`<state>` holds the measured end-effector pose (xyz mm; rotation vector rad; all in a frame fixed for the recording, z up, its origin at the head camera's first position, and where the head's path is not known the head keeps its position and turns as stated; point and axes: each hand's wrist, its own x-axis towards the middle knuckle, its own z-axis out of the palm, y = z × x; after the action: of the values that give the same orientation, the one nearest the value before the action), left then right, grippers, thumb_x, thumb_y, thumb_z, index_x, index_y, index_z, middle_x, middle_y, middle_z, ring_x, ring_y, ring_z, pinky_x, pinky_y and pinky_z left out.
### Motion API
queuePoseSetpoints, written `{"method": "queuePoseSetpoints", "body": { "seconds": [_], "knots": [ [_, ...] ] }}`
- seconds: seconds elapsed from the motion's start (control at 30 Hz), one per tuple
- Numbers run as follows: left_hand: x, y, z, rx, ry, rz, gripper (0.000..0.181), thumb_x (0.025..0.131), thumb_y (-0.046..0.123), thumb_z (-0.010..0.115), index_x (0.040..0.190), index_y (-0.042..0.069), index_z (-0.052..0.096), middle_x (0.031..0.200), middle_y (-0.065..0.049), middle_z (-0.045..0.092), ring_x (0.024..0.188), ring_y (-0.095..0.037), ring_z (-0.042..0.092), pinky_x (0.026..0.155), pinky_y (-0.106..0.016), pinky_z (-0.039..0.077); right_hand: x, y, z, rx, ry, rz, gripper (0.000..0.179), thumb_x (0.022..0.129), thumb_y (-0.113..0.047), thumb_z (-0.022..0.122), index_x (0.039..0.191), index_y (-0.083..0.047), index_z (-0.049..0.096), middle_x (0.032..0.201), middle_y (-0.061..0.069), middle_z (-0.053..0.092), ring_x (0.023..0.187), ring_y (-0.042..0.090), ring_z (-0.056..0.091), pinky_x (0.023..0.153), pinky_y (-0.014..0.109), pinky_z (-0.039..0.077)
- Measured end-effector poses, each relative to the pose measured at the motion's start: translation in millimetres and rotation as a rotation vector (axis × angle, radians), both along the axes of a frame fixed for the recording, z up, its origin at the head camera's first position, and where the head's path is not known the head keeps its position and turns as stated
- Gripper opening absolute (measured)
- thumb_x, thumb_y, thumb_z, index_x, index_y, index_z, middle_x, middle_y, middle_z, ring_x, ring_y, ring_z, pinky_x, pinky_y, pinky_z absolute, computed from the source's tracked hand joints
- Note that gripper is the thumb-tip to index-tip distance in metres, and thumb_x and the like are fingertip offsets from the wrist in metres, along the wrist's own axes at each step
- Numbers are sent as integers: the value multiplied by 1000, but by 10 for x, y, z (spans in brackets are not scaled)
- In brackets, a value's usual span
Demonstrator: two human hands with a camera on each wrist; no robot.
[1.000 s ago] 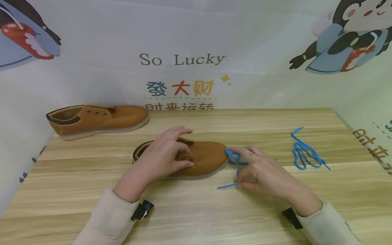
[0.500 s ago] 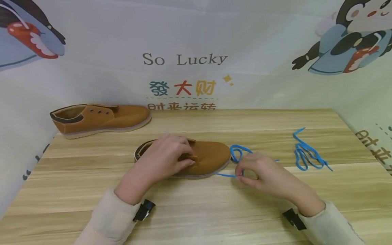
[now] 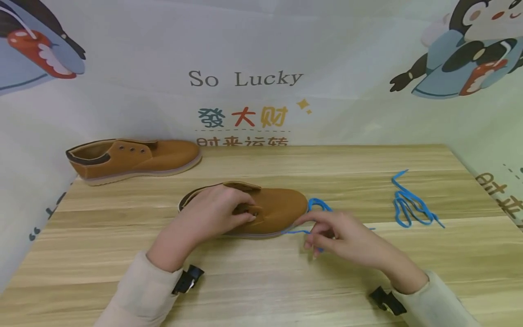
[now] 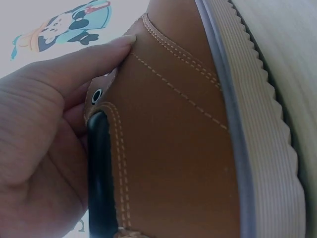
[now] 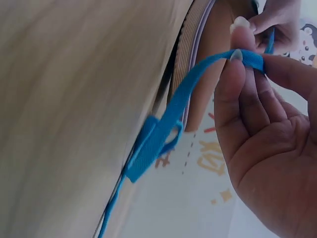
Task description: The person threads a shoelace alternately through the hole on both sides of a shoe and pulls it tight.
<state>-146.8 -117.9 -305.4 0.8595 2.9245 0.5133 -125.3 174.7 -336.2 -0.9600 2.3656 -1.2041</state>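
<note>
A brown shoe [image 3: 286, 204] lies in the middle of the table, its toe to the right. My left hand [image 3: 212, 209] grips its eyelet flap; the left wrist view shows the thumb on the outer leather [image 4: 171, 114] beside an eyelet [image 4: 97, 96], the other fingers partly hidden behind the flap. Just right of the toe, my right hand [image 3: 347, 236] holds a blue shoelace [image 5: 183, 94] pinched between thumb and fingers. One lace end points left along the front of the sole. More of that lace lies looped at the toe, partly covered by the right hand.
A second brown shoe [image 3: 171, 159], without a lace, stands at the back left of the wooden table [image 3: 261, 281]. Another blue shoelace [image 3: 412, 206] lies bunched on the right side. A printed cloth [image 3: 347, 59] hangs behind the table.
My right hand has turned and its fingers have shifted, with the lace end now further left by the sole. The left hand has shifted slightly on the flap, uncovering an eyelet again.
</note>
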Motion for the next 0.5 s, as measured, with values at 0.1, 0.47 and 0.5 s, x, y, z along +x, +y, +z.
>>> {"method": "queuePoseSetpoints", "body": {
  "seconds": [0.1, 0.47, 0.5],
  "knots": [
    [5, 1, 4, -3, -4, 1, 10, 90, 28, 78, 99, 23, 78, 90, 12, 75, 66, -3, 56, 65, -28, 49, 15, -58, 10, -22, -45, -23, 19, 101, -7, 59, 118, 0, 65, 83, 6, 75, 68, 10, 69, 67, 27, 58],
    [12, -20, 33, -8, -58, 33, 13, 91, 29, 77, 101, 22, 78, 89, 10, 75, 64, -4, 55, 57, -25, 45, 15, -309, 68, -134, -254, -165, 22, 103, -11, 56, 114, 7, 63, 97, 20, 76, 76, 18, 74, 77, 30, 61],
    [12, -25, 34, -9, -59, 38, 13, 91, 29, 77, 100, 22, 78, 88, 11, 74, 65, -5, 55, 57, -24, 45, 10, -334, 71, -148, -279, -172, 24, 104, -11, 55, 116, 8, 62, 100, 22, 76, 78, 20, 75, 78, 31, 61]
  ]
}}
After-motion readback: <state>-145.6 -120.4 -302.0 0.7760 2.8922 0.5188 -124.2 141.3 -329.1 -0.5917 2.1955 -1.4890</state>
